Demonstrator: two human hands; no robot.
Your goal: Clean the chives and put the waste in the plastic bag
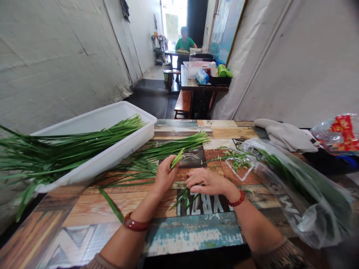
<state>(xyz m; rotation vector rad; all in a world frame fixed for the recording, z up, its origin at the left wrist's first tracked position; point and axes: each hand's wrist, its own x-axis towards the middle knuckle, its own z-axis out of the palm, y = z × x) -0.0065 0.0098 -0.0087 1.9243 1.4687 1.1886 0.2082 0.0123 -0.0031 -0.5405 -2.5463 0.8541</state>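
My left hand (166,173) is closed around a small bunch of garlic chives (177,158), pale cut ends poking up past the thumb and green leaves trailing left over the table. To its right, my right hand (207,181) is palm down with fingers curled on a few loose chive leaves (186,198); its fingertips are partly hidden. Behind both hands lies a pile of chives (179,144), stems pointing right. A white plastic tub (126,149) at the left holds a large bundle of chives (92,140), whose leaves hang over its near side.
Chive scraps (238,160) lie right of centre on the patterned table (196,228). A clear plastic bag (316,209) with more chives stretches along the right, near a pale cloth (286,134) and a red-printed package (344,130). A person in green (185,43) sits at a far table.
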